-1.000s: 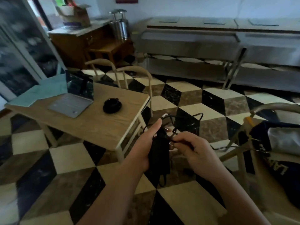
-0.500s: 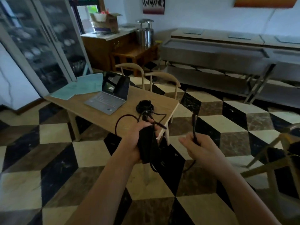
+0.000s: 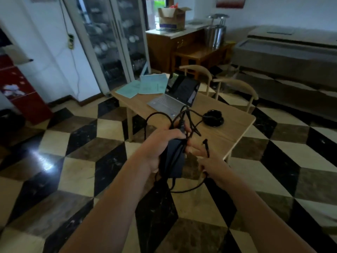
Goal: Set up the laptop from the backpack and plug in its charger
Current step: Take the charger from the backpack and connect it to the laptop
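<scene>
One table (image 3: 226, 132), two chairs (image 3: 235, 84) behind its far edge. On the table: one laptop (image 3: 175, 99), open, grey deck, dark screen, near the far-left corner; two teal papers (image 3: 145, 86) at the left corner, overlapping; one black cup on a saucer (image 3: 213, 118) near the right edge. One charger (image 3: 173, 161): black brick, held upright in the air in front of the table's near corner, black cable (image 3: 184, 115) looping out in a tangle above and below it. Left hand (image 3: 160, 145) curled round the brick and part of the cable. Right hand (image 3: 207, 161) beside it, fingers spread; a plug end (image 3: 206, 145) sticks up by them, probably pinched against the thumb, blurred.
</scene>
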